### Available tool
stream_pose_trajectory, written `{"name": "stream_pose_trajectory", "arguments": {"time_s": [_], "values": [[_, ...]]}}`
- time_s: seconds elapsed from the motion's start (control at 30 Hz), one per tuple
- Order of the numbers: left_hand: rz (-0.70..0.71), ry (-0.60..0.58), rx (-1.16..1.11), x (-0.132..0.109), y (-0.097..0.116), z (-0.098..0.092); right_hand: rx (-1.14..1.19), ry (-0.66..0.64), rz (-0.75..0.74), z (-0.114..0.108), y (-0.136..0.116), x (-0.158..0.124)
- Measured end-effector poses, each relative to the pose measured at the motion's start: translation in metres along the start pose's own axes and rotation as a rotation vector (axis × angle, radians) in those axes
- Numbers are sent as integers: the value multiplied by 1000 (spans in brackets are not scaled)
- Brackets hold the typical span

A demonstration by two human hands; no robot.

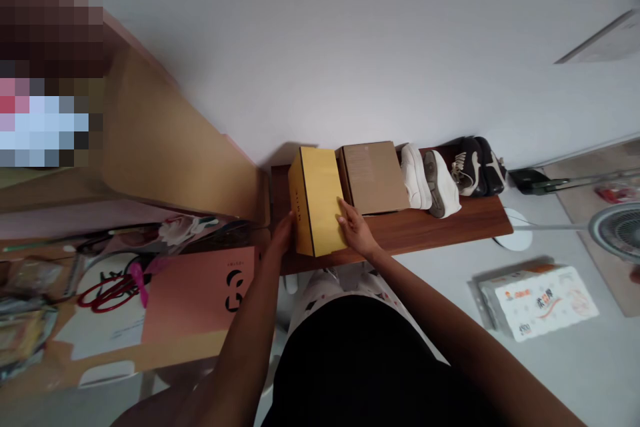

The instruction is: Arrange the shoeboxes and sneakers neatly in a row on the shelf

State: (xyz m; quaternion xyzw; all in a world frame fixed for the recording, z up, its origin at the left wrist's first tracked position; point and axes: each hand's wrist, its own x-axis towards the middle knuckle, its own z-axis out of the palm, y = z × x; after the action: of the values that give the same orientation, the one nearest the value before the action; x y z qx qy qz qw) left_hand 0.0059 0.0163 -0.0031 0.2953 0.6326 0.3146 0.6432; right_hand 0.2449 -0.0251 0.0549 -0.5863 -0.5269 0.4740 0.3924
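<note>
A yellow box with dark edges rests at the left end of a dark wooden shelf, held between both hands. My left hand presses against its left side, with most of the fingers hidden. On the right side of the box lies my right hand, its thumb and fingers spread over the edge. Just right of the yellow box sits a brown cardboard box. Beyond it stand a pair of white shoes and a pair of black shoes.
At the left, a desk holds a pink box, red-handled scissors and papers. A large brown panel rises above it. On the floor at the right are a white tissue pack and a fan.
</note>
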Motion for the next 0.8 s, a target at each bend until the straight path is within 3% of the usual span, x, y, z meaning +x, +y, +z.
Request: {"name": "stream_pose_trajectory", "arguments": {"time_s": [0.07, 0.17, 0.37, 0.53, 0.7, 0.8], "values": [[-107, -111, -83, -2, -6, 5, -45, 4, -7, -4, 1, 0], [-181, -147, -148, -8, -10, 7, -90, 11, -3, -6, 1, -2], [-160, -20, -285, -19, -2, -3, -109, 49, 85, -5, -3, -2], [-74, 144, -245, -29, 18, -14, -63, 34, 202, -4, -14, 7], [11, 261, -114, -39, 38, -13, 195, -185, 236, -1, -16, 18], [65, 316, -33, -40, 44, -9, 250, -199, 244, 1, -5, 23]]}}
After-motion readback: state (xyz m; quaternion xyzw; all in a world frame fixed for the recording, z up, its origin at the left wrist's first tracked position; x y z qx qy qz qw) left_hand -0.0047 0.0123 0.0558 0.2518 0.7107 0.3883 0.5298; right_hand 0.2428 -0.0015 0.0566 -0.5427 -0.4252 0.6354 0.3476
